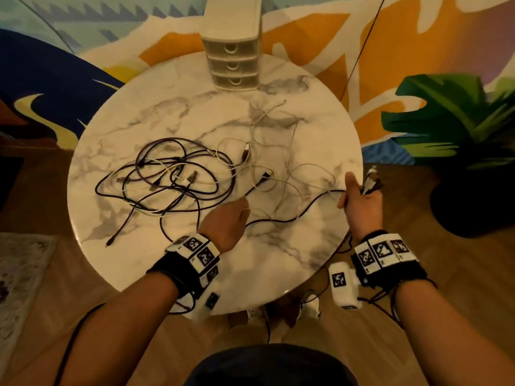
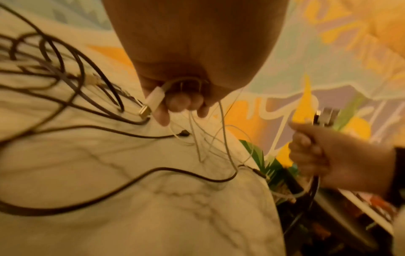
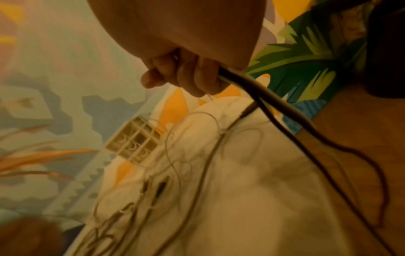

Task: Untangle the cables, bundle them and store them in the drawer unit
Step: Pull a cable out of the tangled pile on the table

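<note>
A tangle of dark cables [image 1: 164, 176] lies on the left half of the round marble table [image 1: 172, 115], and thin white cables [image 1: 267, 140] loop across its middle. My left hand [image 1: 237, 210] hovers near the table's centre, its fingers [image 2: 175, 104] curled round a white cable with a USB plug [image 2: 151, 102]. At the table's right edge my right hand [image 1: 359, 196] grips a bunch of dark and white cables [image 3: 247, 83], their plug ends [image 1: 372, 181] sticking up past the fist. A cream three-drawer unit [image 1: 232, 62] stands at the far edge, drawers closed.
A potted plant [image 1: 457, 129] in a dark pot stands on the wood floor right of the table. A colourful mural wall rises behind the drawer unit. A dark cable [image 1: 298, 215] trails from my right hand across the near tabletop.
</note>
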The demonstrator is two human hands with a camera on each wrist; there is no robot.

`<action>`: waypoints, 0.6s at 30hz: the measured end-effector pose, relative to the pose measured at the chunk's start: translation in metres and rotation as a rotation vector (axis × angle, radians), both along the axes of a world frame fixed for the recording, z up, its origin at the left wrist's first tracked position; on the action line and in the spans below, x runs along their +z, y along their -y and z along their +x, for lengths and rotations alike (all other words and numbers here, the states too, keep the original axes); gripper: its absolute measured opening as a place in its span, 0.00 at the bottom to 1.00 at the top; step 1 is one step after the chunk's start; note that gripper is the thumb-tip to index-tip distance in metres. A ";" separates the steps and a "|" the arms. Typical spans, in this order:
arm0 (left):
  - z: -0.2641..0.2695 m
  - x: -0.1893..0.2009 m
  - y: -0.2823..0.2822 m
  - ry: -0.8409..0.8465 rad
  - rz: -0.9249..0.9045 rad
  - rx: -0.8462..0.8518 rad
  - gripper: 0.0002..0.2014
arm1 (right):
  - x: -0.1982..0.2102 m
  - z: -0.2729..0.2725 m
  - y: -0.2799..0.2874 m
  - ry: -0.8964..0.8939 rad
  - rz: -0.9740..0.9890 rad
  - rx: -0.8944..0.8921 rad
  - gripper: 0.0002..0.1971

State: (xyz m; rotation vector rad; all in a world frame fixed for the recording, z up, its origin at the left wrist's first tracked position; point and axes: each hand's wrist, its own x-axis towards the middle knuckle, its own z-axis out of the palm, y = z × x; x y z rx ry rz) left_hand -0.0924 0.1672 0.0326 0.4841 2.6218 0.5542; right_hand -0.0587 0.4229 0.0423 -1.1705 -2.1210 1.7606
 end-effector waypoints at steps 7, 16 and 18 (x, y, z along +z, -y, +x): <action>-0.022 -0.024 -0.064 0.203 -0.075 0.068 0.25 | -0.036 0.024 -0.019 0.098 -0.057 0.161 0.33; -0.045 -0.048 -0.122 0.174 -0.230 0.043 0.37 | -0.033 0.030 -0.046 0.083 -0.179 0.183 0.32; -0.049 -0.051 -0.135 0.142 -0.268 -0.027 0.37 | -0.033 0.027 -0.052 0.081 -0.215 0.179 0.32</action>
